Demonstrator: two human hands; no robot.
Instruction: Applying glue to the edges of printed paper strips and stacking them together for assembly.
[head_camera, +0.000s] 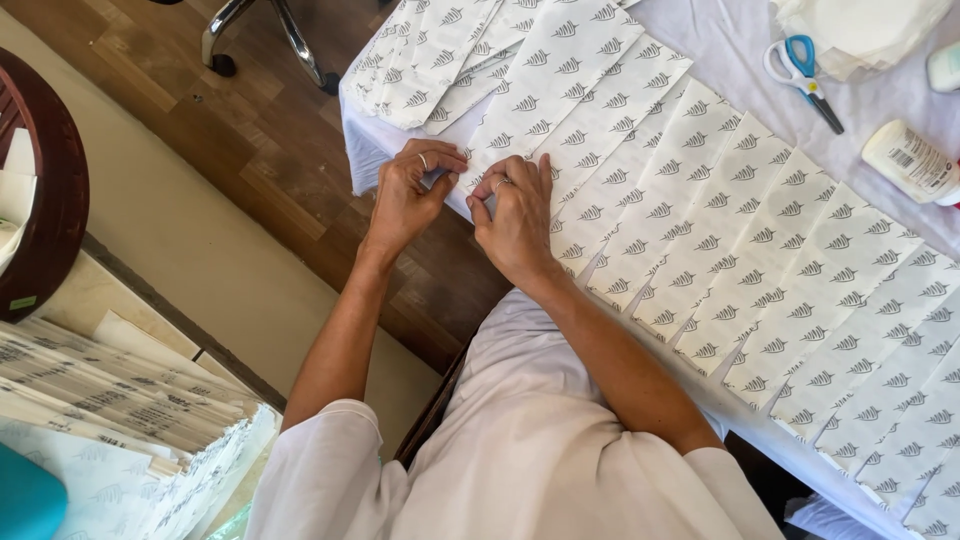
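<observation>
Both hands pinch the near edge of one leaf-printed paper bag (540, 120) at the table's (720, 40) corner, left hand (405, 195) and right hand (518, 215) close together. Beyond that bag, more printed bags (760, 230) overlap in a row; blue-handled scissors (803, 75) and a white bottle (910, 160) lie farther off.

A small craft or packing workshop, by the look of it: a table under a white cloth (720, 40) is covered with rows of leaf-printed paper bags (720, 230). Scissors (803, 70) and a glue bottle (908, 160) lie alongside, with finished bags stacked (120, 390) nearby.
</observation>
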